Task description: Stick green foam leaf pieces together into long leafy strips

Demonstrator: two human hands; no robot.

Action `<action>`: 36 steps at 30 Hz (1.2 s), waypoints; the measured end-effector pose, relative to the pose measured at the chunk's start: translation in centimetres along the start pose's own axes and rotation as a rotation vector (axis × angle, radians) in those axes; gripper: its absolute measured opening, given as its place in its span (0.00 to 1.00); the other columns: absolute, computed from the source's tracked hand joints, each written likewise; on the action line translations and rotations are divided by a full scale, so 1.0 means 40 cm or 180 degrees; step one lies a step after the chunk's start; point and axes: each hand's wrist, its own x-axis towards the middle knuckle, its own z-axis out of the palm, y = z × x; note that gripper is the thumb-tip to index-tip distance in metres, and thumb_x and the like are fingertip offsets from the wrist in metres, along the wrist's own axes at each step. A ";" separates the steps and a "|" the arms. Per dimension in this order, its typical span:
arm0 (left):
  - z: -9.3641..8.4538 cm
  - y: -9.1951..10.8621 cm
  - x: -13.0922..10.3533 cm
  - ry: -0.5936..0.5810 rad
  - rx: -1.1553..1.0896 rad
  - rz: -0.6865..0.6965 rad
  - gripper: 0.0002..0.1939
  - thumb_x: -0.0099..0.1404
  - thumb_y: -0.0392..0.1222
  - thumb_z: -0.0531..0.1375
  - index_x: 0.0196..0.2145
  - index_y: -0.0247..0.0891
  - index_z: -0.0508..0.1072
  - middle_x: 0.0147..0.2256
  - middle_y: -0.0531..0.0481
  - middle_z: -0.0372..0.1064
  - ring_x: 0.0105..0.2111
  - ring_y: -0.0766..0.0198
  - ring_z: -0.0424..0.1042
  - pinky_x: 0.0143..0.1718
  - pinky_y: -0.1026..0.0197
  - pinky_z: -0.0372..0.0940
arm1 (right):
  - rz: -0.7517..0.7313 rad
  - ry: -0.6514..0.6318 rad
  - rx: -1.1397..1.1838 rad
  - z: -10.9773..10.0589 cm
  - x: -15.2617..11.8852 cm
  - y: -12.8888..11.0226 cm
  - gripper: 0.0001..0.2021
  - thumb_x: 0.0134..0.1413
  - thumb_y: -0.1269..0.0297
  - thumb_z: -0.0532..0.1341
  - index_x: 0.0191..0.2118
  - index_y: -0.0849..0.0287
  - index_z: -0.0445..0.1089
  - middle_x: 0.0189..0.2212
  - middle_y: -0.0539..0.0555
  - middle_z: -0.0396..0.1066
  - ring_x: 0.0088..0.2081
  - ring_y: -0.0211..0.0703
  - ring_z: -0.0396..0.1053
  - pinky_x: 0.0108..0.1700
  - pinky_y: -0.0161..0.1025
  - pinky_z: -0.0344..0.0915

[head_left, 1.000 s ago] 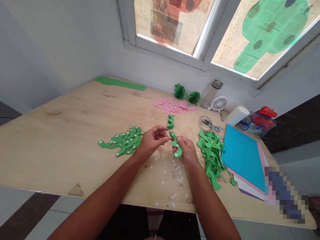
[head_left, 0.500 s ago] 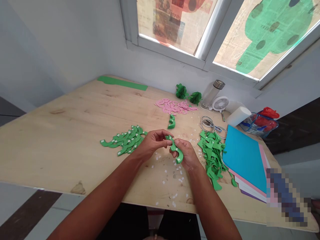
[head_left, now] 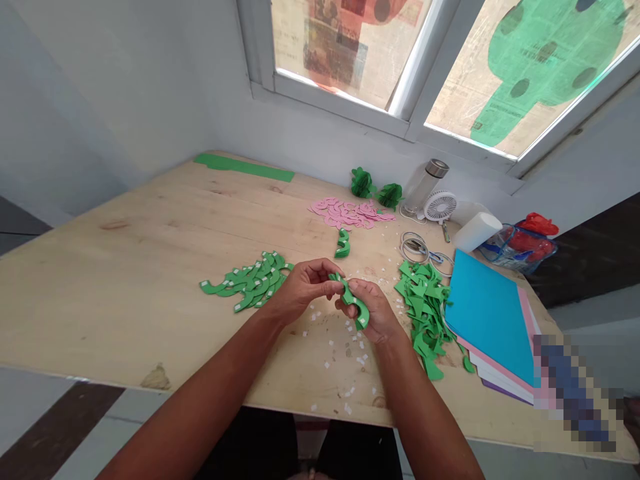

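Observation:
Between my hands is a curved green paper piece [head_left: 361,312] with small white squares on it. My right hand [head_left: 376,312] grips its middle and lower part, and my left hand [head_left: 306,288] pinches its upper end. Left of my left hand lies a pile of wavy green pieces [head_left: 255,280] with white squares. A small green stack [head_left: 343,244] of similar shape sits just beyond my hands. Tiny white scraps [head_left: 349,392] are scattered on the wooden table [head_left: 125,287] below and around my hands.
Green offcuts [head_left: 425,313], scissors [head_left: 414,245] and coloured sheets [head_left: 493,320] lie on the right. Pink cutouts [head_left: 345,213], green paper flowers [head_left: 362,183], a bottle [head_left: 425,183] and a small fan [head_left: 441,207] stand or lie toward the wall. A green strip [head_left: 245,167] is at the back left.
The green piece's lower end has tilted slightly to the right and down in my right hand. My left hand keeps its pinch at nearly the same spot.

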 end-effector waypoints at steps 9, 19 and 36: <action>-0.004 0.002 0.001 0.0035 -0.0055 -0.0040 0.11 0.52 0.40 0.65 0.33 0.34 0.74 0.23 0.51 0.69 0.23 0.69 0.65 0.25 0.65 0.61 | -0.0137 0.0108 -0.0322 -0.003 -0.001 0.002 0.14 0.48 0.54 0.62 0.29 0.63 0.71 0.17 0.49 0.67 0.15 0.31 0.59 0.17 0.28 0.53; -0.005 -0.011 0.014 0.0525 0.0533 -0.0262 0.12 0.53 0.47 0.63 0.29 0.35 0.71 0.19 0.55 0.65 0.19 0.71 0.61 0.21 0.67 0.58 | -0.0711 0.0643 -0.2061 -0.004 0.007 0.022 0.16 0.56 0.53 0.53 0.30 0.61 0.69 0.16 0.48 0.67 0.17 0.35 0.63 0.20 0.31 0.58; -0.027 -0.008 0.015 0.0401 -0.0082 -0.0739 0.11 0.51 0.45 0.65 0.26 0.34 0.71 0.21 0.50 0.70 0.21 0.69 0.67 0.24 0.67 0.61 | -0.0802 0.0663 -0.2358 -0.008 0.007 0.026 0.17 0.57 0.54 0.52 0.33 0.61 0.71 0.17 0.49 0.68 0.18 0.36 0.65 0.21 0.31 0.60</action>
